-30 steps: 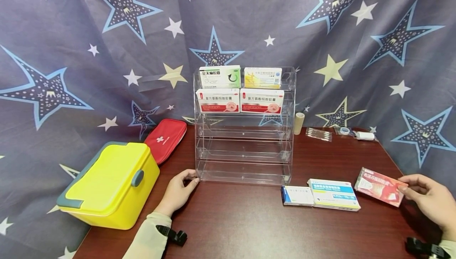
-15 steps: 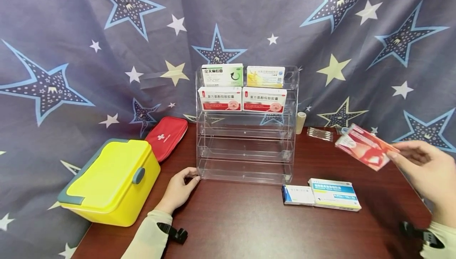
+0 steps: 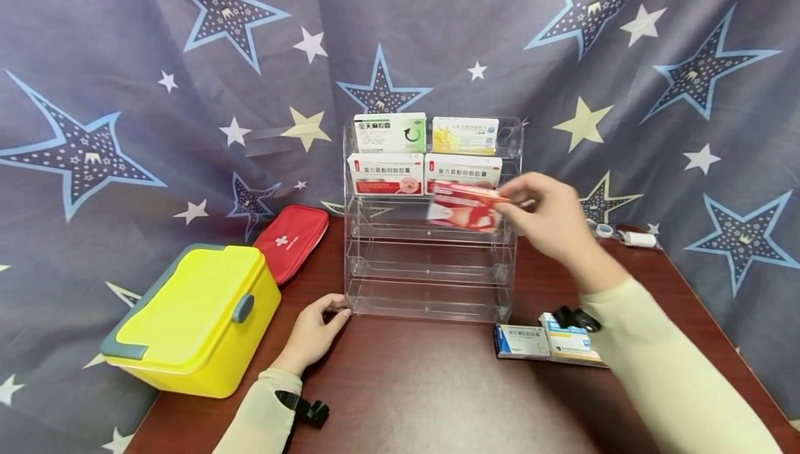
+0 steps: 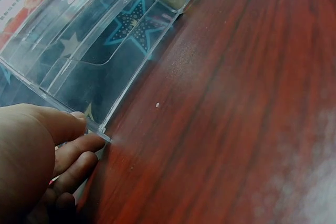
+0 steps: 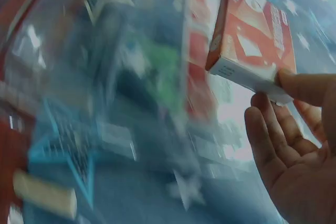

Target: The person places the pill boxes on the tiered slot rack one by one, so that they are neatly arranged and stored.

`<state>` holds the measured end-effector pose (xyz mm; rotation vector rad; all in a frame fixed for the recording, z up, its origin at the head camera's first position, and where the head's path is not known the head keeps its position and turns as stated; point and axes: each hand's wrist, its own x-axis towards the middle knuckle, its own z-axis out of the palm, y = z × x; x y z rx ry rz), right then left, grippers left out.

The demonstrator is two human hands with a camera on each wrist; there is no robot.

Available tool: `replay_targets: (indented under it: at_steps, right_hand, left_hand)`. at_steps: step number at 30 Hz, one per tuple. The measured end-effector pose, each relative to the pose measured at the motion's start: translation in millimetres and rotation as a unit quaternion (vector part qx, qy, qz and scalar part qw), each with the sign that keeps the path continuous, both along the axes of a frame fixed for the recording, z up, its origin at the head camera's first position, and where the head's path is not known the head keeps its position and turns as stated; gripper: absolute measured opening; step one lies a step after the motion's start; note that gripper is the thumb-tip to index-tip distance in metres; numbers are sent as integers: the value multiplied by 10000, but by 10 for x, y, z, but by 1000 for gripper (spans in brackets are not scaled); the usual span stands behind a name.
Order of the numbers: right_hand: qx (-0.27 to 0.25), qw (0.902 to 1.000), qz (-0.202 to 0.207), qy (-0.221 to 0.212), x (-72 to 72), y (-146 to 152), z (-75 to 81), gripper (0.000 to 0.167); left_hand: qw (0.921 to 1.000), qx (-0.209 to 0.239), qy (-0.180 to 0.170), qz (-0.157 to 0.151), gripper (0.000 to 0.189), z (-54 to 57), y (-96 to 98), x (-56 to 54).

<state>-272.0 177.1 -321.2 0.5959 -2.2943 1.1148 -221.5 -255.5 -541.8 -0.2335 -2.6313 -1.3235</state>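
Note:
My right hand (image 3: 546,214) pinches a red medicine box (image 3: 465,206) by one end, thumb on its printed face. The box is held in front of the clear acrylic display rack (image 3: 427,312), by its third tier, overlapping the right red-and-white box (image 3: 464,166) behind it. In the right wrist view the medicine box (image 5: 257,30) is tilted and the rack is blurred. My left hand (image 3: 315,329) holds the rack's lower left corner. The left wrist view shows that hand's thumb (image 4: 65,124) against the rack (image 4: 113,95), fingers at its side.
More medicine boxes stand on the upper tiers, including a green-and-white one (image 3: 390,132). A blue-and-white box (image 3: 521,341) lies at the front right, beside one partly behind my sleeve. A yellow case (image 3: 194,315) and a red first-aid pouch (image 3: 290,242) are at left.
My right hand has lifted the red medicine box off the table at the right and carried it left to the rack. The left hand stays at the rack's corner.

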Motion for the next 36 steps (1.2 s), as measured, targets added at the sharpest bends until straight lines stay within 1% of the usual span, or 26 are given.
replay_targets:
  at_steps: [2, 5, 10, 13, 16, 22, 31, 36]
  right_hand:
    - [49, 9998, 75, -192, -108, -262, -29, 14]
    - [217, 9995, 31, -236, -233, -587, -81, 14]
    - [414, 9991, -2, -12, -395, -959, -184, 12]
    - [564, 9984, 17, 50, -445, -1100, -252, 11]
    - [616, 9981, 75, -40, -466, -1203, -309, 11]
    - [542, 9983, 133, -181, -501, -1331, -371, 12]
    - [469, 9983, 240, -238, -542, -1410, -468, 13]
    - [421, 9985, 229, -275, -549, -1425, -492, 13]
  left_hand:
    - [10000, -5, 15, -6, 17, 4, 3, -2]
    - [10000, -17, 1, -27, 17, 10, 11, -5]
    - [10000, -4, -43, -1, 18, 16, 16, -13]
    - [10000, -6, -68, 5, 18, 12, 13, -16]
    - [10000, 29, -89, 3, 18, 10, 10, -22]
    - [9999, 80, -88, 16, 17, 14, 2, -24]
    - [9999, 60, -127, 33, 16, 26, -1, -9]
    - [9998, 52, -159, 48, 16, 29, -6, -3]
